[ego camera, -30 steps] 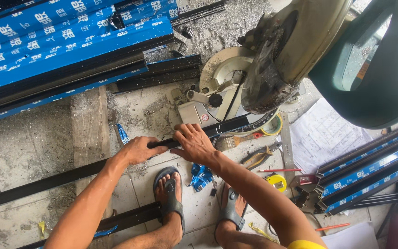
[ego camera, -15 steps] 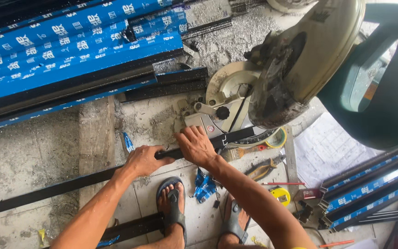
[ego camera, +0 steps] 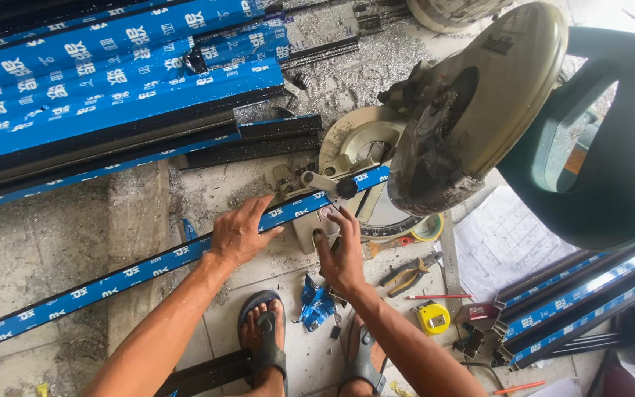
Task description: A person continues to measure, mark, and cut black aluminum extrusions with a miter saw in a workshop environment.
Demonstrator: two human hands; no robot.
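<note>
Metal profile (ego camera: 141, 270) under glossy blue film; rough concrete floor (ego camera: 31, 250).

Dusty concrete floor (ego camera: 31, 250) carries blue-filmed profiles (ego camera: 112, 66), pliers (ego camera: 406, 276), yellow tape measure (ego camera: 433, 317), red pencil (ego camera: 435, 297).

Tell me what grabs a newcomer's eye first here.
The big mitre saw, blade guard raised, fills the upper right. Below it the left hand presses a long blue-filmed bar running onto the saw's base, with the right hand beside it. Stacked blue bars fill the upper left.
</note>
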